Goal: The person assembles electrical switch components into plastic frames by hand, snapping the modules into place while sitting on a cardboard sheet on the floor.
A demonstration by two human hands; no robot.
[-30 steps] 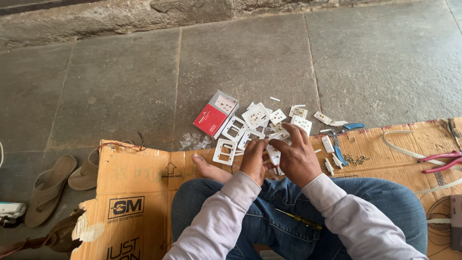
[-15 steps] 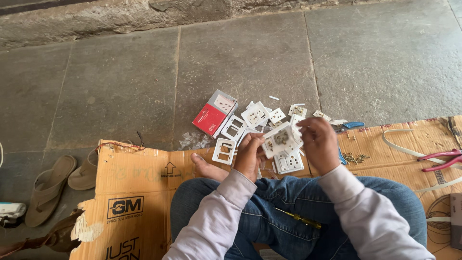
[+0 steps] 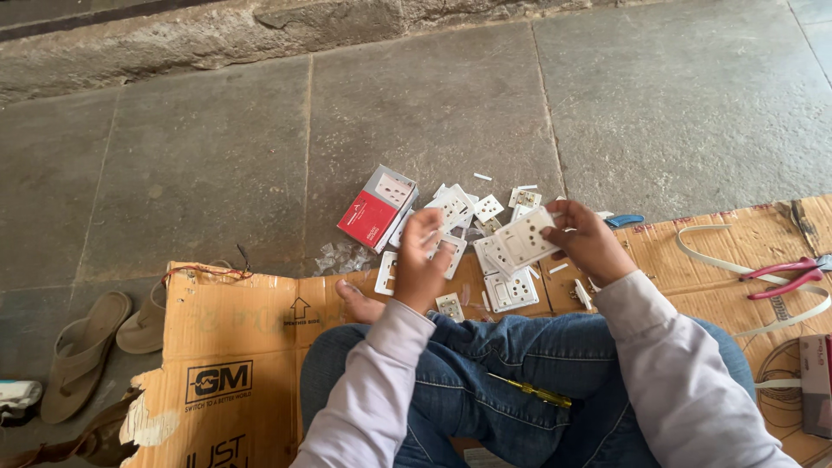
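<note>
**Socket plate pinched in right hand**

The right hand [image 3: 588, 243] grips a white socket plate [image 3: 524, 240] by its edge, above the cardboard [image 3: 234, 321]. The left hand [image 3: 423, 270] is curled; its hold is hidden. More plates [image 3: 459, 208] and a red box [image 3: 371, 217] lie on stone floor [image 3: 217, 156]. Pliers [image 3: 784, 276] lie to the right.

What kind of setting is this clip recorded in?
Probably a makeshift floor workspace for electrical fitting work, outdoors or in a bare building. The person sits on flattened cardboard over stone paving, the right hand holding a white socket plate, with pliers nearby.
</note>
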